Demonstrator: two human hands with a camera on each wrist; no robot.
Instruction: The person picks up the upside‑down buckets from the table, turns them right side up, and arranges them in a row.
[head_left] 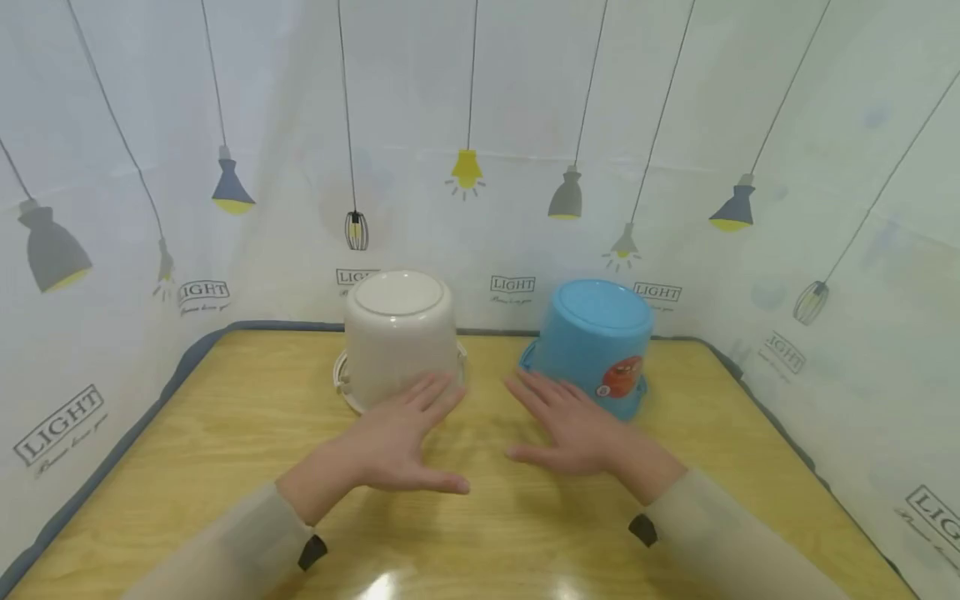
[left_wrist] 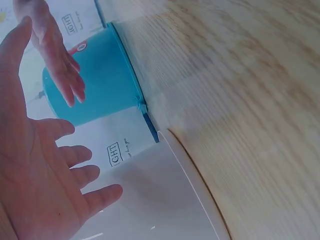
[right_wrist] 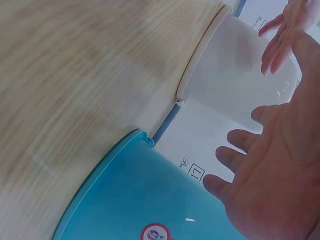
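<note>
Two buckets stand upside down toward the back of a wooden table: a white bucket (head_left: 397,342) on the left and a blue bucket (head_left: 588,333) with a red sticker on the right. My left hand (head_left: 393,437) hovers in front of the white bucket, fingers spread and thumb out to the right. In front of the blue bucket is my right hand (head_left: 573,429), also with its fingers spread. Both palms are bare in the wrist views, where the left hand (left_wrist: 40,175) and the right hand (right_wrist: 280,175) appear apart from the buckets.
The wooden table (head_left: 480,533) has a dark edge strip along its back and sides. A pale curtain (head_left: 480,242) printed with hanging lamps encloses it on the left, back and right. A handle (head_left: 341,371) shows at the white bucket's left side.
</note>
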